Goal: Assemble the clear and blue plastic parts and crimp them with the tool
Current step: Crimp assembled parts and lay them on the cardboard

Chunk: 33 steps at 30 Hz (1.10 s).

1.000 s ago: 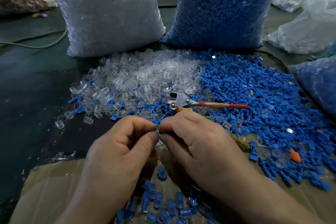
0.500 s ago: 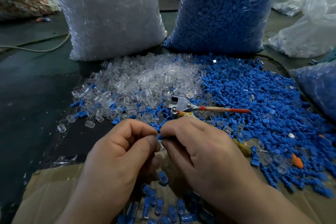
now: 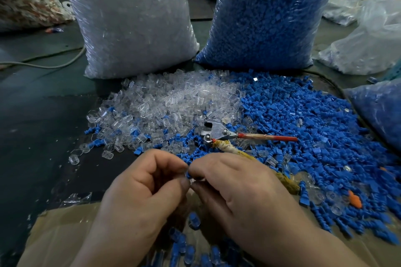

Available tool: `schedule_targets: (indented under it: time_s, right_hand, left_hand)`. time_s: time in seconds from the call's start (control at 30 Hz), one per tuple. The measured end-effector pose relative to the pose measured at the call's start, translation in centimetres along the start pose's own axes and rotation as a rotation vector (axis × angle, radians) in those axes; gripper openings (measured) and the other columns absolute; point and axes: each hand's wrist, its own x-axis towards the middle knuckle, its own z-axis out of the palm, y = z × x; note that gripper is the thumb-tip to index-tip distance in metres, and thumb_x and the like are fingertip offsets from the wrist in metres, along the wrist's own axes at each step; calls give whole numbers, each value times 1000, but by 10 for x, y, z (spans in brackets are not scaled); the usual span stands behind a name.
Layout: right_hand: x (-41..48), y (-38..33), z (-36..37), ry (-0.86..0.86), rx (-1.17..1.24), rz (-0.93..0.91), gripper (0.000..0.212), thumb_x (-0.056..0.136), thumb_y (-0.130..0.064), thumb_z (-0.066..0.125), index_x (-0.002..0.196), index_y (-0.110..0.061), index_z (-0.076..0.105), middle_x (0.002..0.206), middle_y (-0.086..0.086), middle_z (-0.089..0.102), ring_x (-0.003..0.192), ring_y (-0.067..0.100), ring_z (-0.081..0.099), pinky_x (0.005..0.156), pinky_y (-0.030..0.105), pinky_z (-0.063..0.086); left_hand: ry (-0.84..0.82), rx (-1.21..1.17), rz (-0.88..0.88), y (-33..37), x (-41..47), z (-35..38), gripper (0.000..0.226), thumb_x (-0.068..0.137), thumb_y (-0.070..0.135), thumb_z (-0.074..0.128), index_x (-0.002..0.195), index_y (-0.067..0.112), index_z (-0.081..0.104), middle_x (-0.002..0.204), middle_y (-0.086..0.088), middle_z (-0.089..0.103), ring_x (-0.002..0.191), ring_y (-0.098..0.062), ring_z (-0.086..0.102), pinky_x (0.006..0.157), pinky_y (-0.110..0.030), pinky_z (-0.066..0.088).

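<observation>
Left hand (image 3: 141, 193) and right hand (image 3: 245, 193) meet fingertip to fingertip low in the middle of the view, fingers curled. Each pinches between thumb and forefinger the same small blue-and-clear piece (image 3: 188, 175), which shows only as a speck of blue with a clear glint under it. Which hand has which half cannot be told.

Just beyond the knuckles the crimping tool (image 3: 219, 133) lies on the dark bench (image 3: 43, 128), untouched. One handle, red (image 3: 280, 137), points right; the other, wrapped in yellowish cord (image 3: 230, 147), runs back under the right hand. The tool sits where the heap of clear parts (image 3: 173, 102) meets the spread of blue parts (image 3: 303, 128).

Behind the heaps stand two full plastic bags — a bag of clear pieces (image 3: 130, 17) on the left and a bag of blue pieces (image 3: 267, 13) on the right. Under the wrists, a sheet of cardboard (image 3: 60, 230) holds several joined pieces (image 3: 191, 245). A single orange bit (image 3: 355, 200) lies among the blue at the right.
</observation>
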Motion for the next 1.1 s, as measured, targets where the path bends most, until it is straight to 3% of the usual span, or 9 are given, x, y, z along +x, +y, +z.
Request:
schedule_targets:
  time_s: [0.13,0.2,0.23,0.3,0.43,0.63,0.83,0.97,1.1]
  right_hand:
    - [2,8,-2,-37,-267,34,36,91,-37,54,125,-29,55,126,-7,55,119,17,47,101,40,46]
    - [1,19,-8,-75,-422,236,58,88,-48,56,139,-38,31,146,-8,35,139,19,25,118,43,19]
    - [1,27,-12,-112,-493,338,66,88,-55,53,143,-38,20,151,-6,26,142,21,17,118,43,11]
    - [0,40,-17,-176,-612,437,73,88,-65,46,145,-34,13,151,-2,26,140,25,20,118,45,15]
    - [2,47,-19,-176,-658,436,68,87,-65,45,143,-34,21,138,-7,44,124,23,38,106,43,32]
    - [10,47,-23,-136,-609,433,50,84,-54,47,130,-35,41,112,-9,54,104,17,42,93,39,35]
    - [5,27,-31,64,-337,300,40,79,-50,40,117,-37,42,89,-22,47,82,3,44,67,16,29]
    - [-1,21,-31,-65,-374,176,48,78,-51,48,123,-32,51,97,-16,57,89,9,52,74,21,41]
    - [0,23,-31,-181,-354,160,59,78,-55,42,132,-31,50,110,-14,59,103,12,53,88,27,46]
  left_hand:
    - [107,77,-13,-3,2,1,36,54,53,74,87,37,72,69,3,70,62,-23,65,62,-48,55]
    - [122,88,-24,-4,2,1,21,67,40,82,85,38,71,66,3,69,57,-19,64,57,-43,55]
    - [126,85,-33,-6,2,0,17,73,32,82,85,38,71,65,3,68,55,-16,63,54,-38,54]
    - [115,67,-63,-7,2,0,19,71,28,77,85,38,71,64,2,68,52,-12,61,50,-27,50]
    - [114,-3,-110,-5,5,1,24,77,10,76,79,34,72,61,-2,67,48,-9,58,42,-21,46]
    - [134,-118,-124,3,6,1,32,83,-1,70,74,29,73,63,-7,67,51,-12,61,46,-19,50]
    - [190,-213,-78,0,8,-1,17,65,22,72,80,30,73,70,-6,70,56,-13,64,47,-20,51]
    - [190,-169,-3,-4,8,-3,28,59,40,75,86,33,72,76,-5,72,63,-16,68,50,-24,53]
    - [156,-148,34,-3,6,-6,24,66,41,75,89,34,71,80,-4,72,66,-20,69,57,-32,55]
